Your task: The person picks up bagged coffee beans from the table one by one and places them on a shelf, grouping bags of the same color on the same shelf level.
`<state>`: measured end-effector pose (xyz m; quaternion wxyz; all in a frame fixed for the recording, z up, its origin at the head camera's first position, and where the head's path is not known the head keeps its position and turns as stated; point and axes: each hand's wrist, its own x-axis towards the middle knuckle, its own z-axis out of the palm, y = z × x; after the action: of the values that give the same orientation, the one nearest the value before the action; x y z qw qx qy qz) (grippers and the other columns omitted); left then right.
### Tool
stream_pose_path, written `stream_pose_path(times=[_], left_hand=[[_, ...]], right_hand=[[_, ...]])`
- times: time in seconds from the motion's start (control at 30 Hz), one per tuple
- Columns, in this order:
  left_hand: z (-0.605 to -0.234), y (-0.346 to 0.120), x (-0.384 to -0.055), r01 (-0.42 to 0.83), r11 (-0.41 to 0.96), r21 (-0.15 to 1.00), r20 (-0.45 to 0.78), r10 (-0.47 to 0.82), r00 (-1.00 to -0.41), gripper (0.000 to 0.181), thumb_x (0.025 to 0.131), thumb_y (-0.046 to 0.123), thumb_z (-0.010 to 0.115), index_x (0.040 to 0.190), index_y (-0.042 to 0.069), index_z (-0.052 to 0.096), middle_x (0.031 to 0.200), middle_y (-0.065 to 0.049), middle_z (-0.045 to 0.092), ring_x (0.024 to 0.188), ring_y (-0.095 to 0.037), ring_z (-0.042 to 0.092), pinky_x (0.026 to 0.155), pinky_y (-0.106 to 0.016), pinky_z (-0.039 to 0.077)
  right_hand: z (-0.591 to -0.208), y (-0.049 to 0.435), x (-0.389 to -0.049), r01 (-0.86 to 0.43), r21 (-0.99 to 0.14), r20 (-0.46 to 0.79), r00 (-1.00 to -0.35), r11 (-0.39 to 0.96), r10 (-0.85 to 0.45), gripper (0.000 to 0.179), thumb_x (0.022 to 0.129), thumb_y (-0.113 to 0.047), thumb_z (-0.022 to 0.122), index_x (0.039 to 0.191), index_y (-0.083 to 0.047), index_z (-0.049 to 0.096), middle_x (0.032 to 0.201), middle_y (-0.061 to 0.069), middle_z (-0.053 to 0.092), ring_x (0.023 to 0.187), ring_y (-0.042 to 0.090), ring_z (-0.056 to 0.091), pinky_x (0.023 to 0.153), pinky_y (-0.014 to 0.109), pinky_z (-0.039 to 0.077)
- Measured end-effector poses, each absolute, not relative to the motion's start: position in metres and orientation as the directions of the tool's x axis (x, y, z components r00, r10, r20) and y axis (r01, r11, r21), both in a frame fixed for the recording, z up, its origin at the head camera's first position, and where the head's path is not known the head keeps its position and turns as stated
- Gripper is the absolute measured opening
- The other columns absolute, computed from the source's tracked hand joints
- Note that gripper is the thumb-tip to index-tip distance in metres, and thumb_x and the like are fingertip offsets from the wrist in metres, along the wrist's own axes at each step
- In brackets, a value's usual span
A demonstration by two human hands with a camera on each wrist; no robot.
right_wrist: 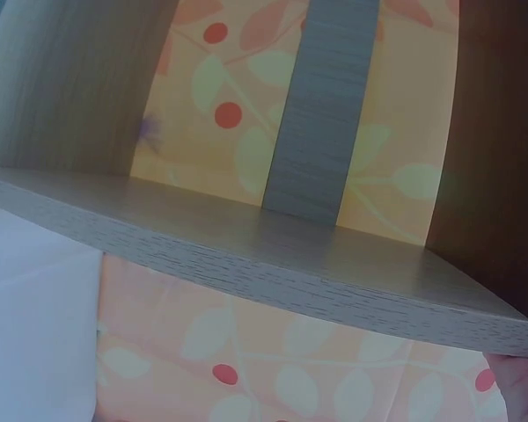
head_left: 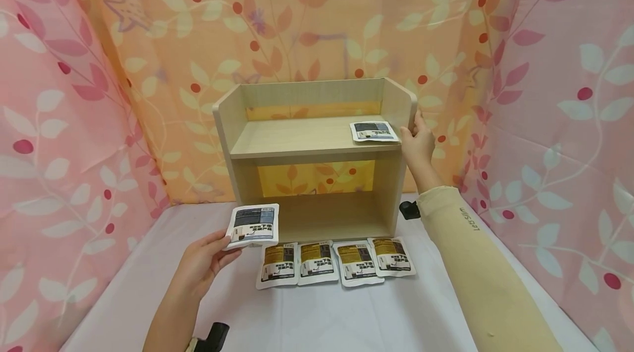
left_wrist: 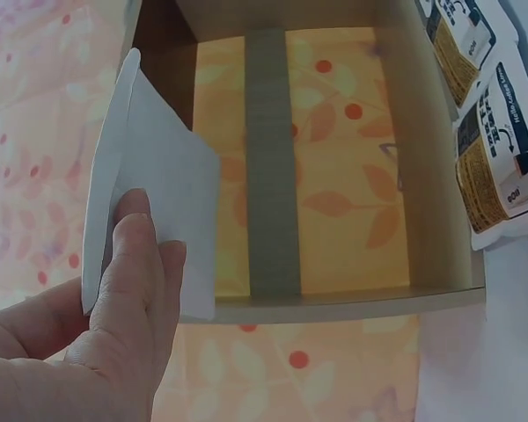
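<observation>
My left hand (head_left: 205,261) pinches a flat white pouch (head_left: 253,224) with a blue label by its left edge, thumb on one face and fingers on the other. In the left wrist view its plain white back (left_wrist: 172,193) shows, held in front of the shelf. With my right hand (head_left: 420,146) I grip the right side panel of the small wooden shelf (head_left: 317,154); only a bit of that hand (right_wrist: 519,382) shows in the right wrist view. A second blue-labelled pouch (head_left: 373,132) lies on the upper board, at its right end.
Several white pouches with gold labels (head_left: 317,261) lie in a row on the white-covered table (head_left: 317,324), along the shelf's front foot. Patterned curtains (head_left: 307,22) hang behind the shelf and on both sides.
</observation>
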<state>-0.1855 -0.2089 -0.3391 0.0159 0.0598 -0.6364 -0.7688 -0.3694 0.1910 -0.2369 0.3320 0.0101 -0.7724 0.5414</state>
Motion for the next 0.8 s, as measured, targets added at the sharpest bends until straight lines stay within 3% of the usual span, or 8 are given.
stream_pose_path(times=[0.3, 0.47, 0.63, 0.8], left_hand=[[-0.331, -0.205, -0.185, -0.044, -0.184, 0.982, -0.064, -0.103, -0.993, 0.049, 0.102, 0.003, 0.039, 0.145, -0.015, 0.024, 0.119, -0.015, 0.057, 0.089, -0.009, 0.066, 0.086, -0.028, 0.051], [-0.324, -0.201, -0.186, -0.04, -0.193, 0.98, -0.061, -0.104, -0.993, 0.05, 0.103, 0.005, 0.038, 0.147, -0.013, 0.022, 0.136, -0.025, 0.043, 0.092, -0.008, 0.065, 0.088, -0.028, 0.05], [-0.316, -0.2, -0.187, -0.032, -0.208, 0.978, -0.053, -0.097, -0.994, 0.051, 0.104, 0.006, 0.037, 0.149, -0.009, 0.02, 0.146, -0.028, 0.032, 0.092, -0.007, 0.065, 0.089, -0.026, 0.049], [-0.31, -0.197, -0.188, -0.003, -0.203, 0.979, -0.022, -0.087, -0.996, 0.05, 0.104, 0.008, 0.037, 0.149, -0.009, 0.023, 0.145, -0.027, 0.034, 0.094, -0.008, 0.064, 0.089, -0.026, 0.049]], right_hand=[[-0.237, 0.191, -0.369, -0.38, -0.828, 0.528, -0.775, 0.413, 0.347, 0.058, 0.096, -0.004, 0.053, 0.151, -0.01, 0.035, 0.129, 0.025, 0.058, 0.115, 0.028, 0.056, 0.099, 0.04, 0.044], [-0.237, 0.19, -0.369, -0.379, -0.829, 0.528, -0.771, 0.412, 0.355, 0.058, 0.096, -0.004, 0.054, 0.15, -0.01, 0.035, 0.129, 0.025, 0.058, 0.115, 0.028, 0.056, 0.099, 0.041, 0.044], [-0.237, 0.189, -0.369, -0.377, -0.829, 0.528, -0.772, 0.414, 0.354, 0.057, 0.096, -0.004, 0.054, 0.15, -0.01, 0.036, 0.129, 0.025, 0.057, 0.116, 0.029, 0.056, 0.1, 0.041, 0.044], [-0.237, 0.189, -0.369, -0.371, -0.828, 0.528, -0.769, 0.42, 0.361, 0.057, 0.096, -0.004, 0.054, 0.15, -0.008, 0.035, 0.128, 0.025, 0.058, 0.115, 0.029, 0.057, 0.1, 0.04, 0.044]])
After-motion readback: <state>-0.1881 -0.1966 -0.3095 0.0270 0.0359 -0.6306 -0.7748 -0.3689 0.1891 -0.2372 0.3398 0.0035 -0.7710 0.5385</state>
